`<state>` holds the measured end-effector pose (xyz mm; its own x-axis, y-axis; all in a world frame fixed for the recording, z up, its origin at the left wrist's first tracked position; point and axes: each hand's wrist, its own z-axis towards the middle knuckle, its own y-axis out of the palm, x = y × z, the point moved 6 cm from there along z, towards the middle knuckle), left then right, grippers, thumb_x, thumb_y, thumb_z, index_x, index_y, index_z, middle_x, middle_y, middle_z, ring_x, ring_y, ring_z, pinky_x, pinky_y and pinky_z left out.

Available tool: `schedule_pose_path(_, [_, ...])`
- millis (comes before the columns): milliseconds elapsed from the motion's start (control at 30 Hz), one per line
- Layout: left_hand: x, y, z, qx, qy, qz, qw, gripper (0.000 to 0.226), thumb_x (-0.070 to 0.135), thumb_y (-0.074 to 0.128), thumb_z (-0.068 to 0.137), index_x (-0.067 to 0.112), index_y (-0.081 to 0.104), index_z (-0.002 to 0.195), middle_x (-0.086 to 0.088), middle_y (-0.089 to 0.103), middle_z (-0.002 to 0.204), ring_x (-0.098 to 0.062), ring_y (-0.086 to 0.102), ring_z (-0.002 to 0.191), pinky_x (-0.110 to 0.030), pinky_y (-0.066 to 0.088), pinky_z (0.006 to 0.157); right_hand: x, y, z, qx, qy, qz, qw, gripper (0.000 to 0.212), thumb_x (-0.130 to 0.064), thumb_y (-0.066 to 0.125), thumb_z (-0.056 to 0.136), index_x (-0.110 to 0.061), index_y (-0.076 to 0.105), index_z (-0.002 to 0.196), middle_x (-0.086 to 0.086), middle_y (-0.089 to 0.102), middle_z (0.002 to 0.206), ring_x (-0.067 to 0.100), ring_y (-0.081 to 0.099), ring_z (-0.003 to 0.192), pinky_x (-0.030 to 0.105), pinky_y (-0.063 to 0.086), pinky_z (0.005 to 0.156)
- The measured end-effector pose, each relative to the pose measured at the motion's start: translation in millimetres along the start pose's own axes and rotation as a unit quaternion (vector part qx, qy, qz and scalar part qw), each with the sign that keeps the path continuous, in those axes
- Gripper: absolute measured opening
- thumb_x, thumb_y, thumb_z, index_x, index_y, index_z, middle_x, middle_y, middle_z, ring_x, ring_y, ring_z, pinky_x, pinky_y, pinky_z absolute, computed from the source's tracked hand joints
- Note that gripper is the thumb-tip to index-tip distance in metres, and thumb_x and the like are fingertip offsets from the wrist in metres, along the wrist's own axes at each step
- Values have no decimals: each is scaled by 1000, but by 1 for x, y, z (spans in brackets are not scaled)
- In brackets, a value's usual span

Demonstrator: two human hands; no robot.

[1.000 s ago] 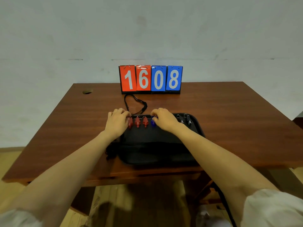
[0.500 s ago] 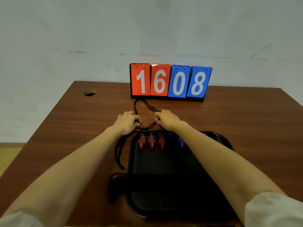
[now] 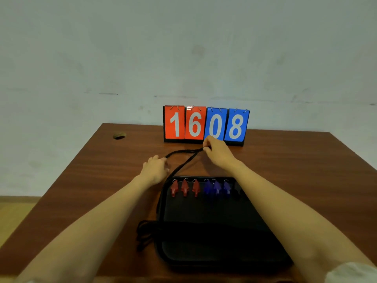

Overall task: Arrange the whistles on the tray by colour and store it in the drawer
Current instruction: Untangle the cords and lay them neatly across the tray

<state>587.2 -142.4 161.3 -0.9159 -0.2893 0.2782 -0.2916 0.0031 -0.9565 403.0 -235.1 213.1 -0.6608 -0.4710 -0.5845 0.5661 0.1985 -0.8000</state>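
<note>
Whistles (image 3: 201,187) line the black tray's (image 3: 204,231) far edge, bare desk (image 3: 81,180) beyond, where the right hand (image 3: 216,152) has drawn pinched lanyard cords (image 3: 183,155) further out, left hand (image 3: 156,168) loosely curled on them.

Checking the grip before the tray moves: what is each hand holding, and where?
The right hand pinches the black lanyard cords at their far loop; the left hand touches them, grip unclear.

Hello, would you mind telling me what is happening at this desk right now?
A person is sorting whistles on a black tray on a wooden desk. Three red whistles and three blue whistles already sit in a row along its far edge. The right hand pinches the black lanyard cords and draws them toward the scoreboard, while the left hand rests beside them.
</note>
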Motion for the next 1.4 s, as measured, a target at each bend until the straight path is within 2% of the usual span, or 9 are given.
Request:
schedule_pose_path(267, [1, -4, -8, 19, -20, -52, 998, 27, 21, 45, 95, 14, 58, 118, -11, 52, 123, -29, 53, 111, -41, 45, 96, 7, -4, -2, 3, 20, -13, 1000, 14, -11, 48, 96, -9, 59, 105, 9, 63, 109, 24, 58, 98, 35, 49, 85])
schedule_pose_path(500, [-21, 14, 29, 28, -69, -2, 997, 36, 20, 47, 95, 10, 46, 129, -13, 46, 129, -31, 47, 119, -42, 43, 99, 27, 17, 20, -25, 21, -56, 998, 16, -11, 50, 95, -9, 59, 108, 10, 61, 115, 26, 57, 104, 35, 48, 87])
schedule_pose_path(700, [-37, 28, 41, 42, -90, 68, 993, 30, 14, 42, 96, 7, 48, 125, -15, 46, 131, -32, 41, 123, -42, 36, 102, 59, 52, 20, -69, 84, -135, 985, 44, -16, 54, 93, -15, 43, 136, 10, 33, 143, 31, 42, 126, 42, 47, 97])
schedule_pose_path(867, [-26, 16, 37, 79, -46, 67, 994, 28, 0, 36, 91, 10, 48, 114, -12, 57, 121, -31, 45, 114, -40, 34, 97, 21, 62, 21, -71, 11, -56, 996, 47, -15, 54, 93, -23, 41, 138, 8, 41, 135, 25, 51, 118, 37, 48, 96])
schedule_pose_path(1000, [2, -15, 24, 128, 58, -58, 988, 26, 2, 34, 89, 25, 43, 81, -2, 57, 97, -26, 43, 97, -33, 29, 79, -29, 63, 13, -95, -77, -10, 992, 62, -19, 62, 90, -25, 33, 144, 2, 38, 144, 21, 50, 121, 34, 44, 102])
schedule_pose_path(1067, [13, -31, 16, 141, 89, -104, 980, 21, 9, 37, 94, 24, 44, 83, 3, 54, 93, -25, 42, 97, -31, 24, 78, -45, 57, 9, -92, -85, 29, 992, 56, -19, 61, 91, -22, 38, 142, 2, 47, 139, 20, 53, 117, 32, 44, 100])
schedule_pose_path(1200, [29, -62, -9, 184, 81, -252, 947, 11, 19, 44, 97, 17, 55, 101, 2, 58, 99, -15, 46, 94, -22, 30, 78, -60, 32, 0, -74, -77, 33, 994, 18, -19, 49, 97, -11, 61, 109, 7, 63, 93, 15, 58, 80, 30, 48, 74])
schedule_pose_path(1300, [39, -73, -28, 199, 30, -374, 906, 23, 16, 44, 98, 7, 50, 118, -7, 55, 116, -10, 48, 95, -20, 36, 78, -68, 0, -8, -49, -54, 82, 994, 15, -20, 45, 99, -13, 58, 96, 11, 64, 89, 14, 58, 71, 30, 51, 70])
schedule_pose_path(1400, [57, -67, -32, 125, 51, -353, 926, 50, 13, 60, 89, 11, 40, 135, -1, 47, 127, -8, 49, 80, -15, 39, 69, -82, -35, -18, -21, -56, 116, 991, 14, -19, 42, 100, -16, 55, 95, 5, 64, 81, 9, 58, 63, 17, 47, 62])
